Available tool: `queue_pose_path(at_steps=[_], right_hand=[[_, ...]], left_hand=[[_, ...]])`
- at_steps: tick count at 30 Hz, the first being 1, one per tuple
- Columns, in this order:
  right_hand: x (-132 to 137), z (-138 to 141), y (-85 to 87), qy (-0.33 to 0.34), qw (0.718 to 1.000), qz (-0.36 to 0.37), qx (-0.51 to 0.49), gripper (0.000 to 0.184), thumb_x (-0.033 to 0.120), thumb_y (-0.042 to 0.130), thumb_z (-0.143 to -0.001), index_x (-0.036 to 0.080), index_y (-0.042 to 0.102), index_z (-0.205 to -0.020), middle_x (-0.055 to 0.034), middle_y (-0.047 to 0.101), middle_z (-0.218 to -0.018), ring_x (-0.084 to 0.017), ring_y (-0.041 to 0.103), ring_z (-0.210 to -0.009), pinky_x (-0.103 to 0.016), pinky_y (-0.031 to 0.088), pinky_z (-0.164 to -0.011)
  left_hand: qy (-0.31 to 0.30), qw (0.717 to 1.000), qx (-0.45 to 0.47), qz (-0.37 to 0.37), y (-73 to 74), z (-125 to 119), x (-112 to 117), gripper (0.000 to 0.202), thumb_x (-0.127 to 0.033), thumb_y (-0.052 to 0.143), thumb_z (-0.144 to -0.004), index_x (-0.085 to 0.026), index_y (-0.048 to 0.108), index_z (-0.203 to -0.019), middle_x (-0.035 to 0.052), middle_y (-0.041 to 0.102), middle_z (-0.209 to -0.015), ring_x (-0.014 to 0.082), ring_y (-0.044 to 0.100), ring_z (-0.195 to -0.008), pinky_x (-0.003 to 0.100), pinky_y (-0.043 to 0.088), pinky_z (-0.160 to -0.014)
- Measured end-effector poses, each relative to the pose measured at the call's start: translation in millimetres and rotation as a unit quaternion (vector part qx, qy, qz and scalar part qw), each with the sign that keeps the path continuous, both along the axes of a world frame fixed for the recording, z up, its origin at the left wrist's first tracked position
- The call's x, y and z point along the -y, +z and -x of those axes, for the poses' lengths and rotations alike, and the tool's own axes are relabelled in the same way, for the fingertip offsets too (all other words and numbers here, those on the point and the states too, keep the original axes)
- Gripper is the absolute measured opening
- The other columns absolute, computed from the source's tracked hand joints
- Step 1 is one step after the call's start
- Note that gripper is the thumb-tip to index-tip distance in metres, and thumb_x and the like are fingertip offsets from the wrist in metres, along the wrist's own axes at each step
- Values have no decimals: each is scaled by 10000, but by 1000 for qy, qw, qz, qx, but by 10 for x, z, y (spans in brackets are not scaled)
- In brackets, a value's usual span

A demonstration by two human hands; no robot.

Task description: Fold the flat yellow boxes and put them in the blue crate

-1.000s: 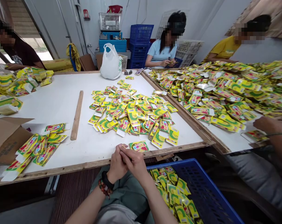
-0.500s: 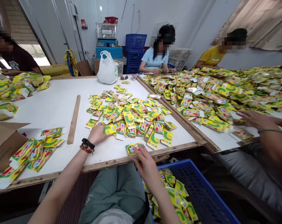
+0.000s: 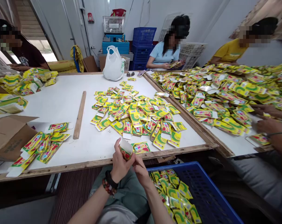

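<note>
My left hand [image 3: 120, 164] is wrapped around a small yellow-green printed carton [image 3: 126, 153], raised just over the table's front edge. Its white end flap stands up and faces away from me. My right hand [image 3: 141, 171] meets the left at the carton's near side, fingers curled and pressed together; whatever lies between those fingertips is hidden. Just beyond the hands, a flat carton [image 3: 141, 147] lies alone on the white tabletop [image 3: 91, 149]. A loose pile of similar cartons [image 3: 135, 118] spreads behind it.
A blue crate [image 3: 199, 174] holding cartons stands below the table at my right. Wooden strips [image 3: 79, 115] divide the tabletop. An open cardboard box [image 3: 12, 137] and more cartons [image 3: 41, 146] are at left. A white plastic bag [image 3: 113, 63] stands at the back. Co-workers sit around.
My left hand has taken a carton from the pile and drawn it toward me. My right hand has left the carton at the table edge and come to my left hand.
</note>
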State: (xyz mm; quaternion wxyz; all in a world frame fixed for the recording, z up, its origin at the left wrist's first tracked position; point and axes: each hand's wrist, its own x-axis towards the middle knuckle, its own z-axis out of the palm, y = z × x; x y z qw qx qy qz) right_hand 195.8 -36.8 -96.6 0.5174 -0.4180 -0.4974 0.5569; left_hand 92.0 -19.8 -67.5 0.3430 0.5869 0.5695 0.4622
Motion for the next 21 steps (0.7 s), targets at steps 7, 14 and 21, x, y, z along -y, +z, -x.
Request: queue_pose_path(at_steps=[7,14,21], right_hand=[[-132,30,467,-83,995,43,24,362,369,560,-808,186,734,-1069,-56,754,-972,-257,688,-876,-383,554,-804],[-64,-93,685,-63,965,-149,207,289,281,589,-850,260,716,-1108,-55,736,-1078,-261,708,-953,-382,559,-837],[-207,-137,777,-53,976,-84,195,267,305,640,-811,226,731,-1049,-64,734,-1037,-290,720,-920,-444,572,-828]], left_hand=[[-25,978,-21,-205,-195,-44,20,480,-324,618,-796,-220,335,-1170,172,525,-1313,266,557,-1186,446,472,-939],[-98,989,-47,-97,-118,3,0,579,-292,681,-690,-196,371,-1169,130,629,-1124,272,638,-1041,399,525,-839],[-63,994,-63,-57,-40,-63,-47,439,-276,641,-658,-220,424,-1036,31,658,-852,227,669,-754,320,508,-636]])
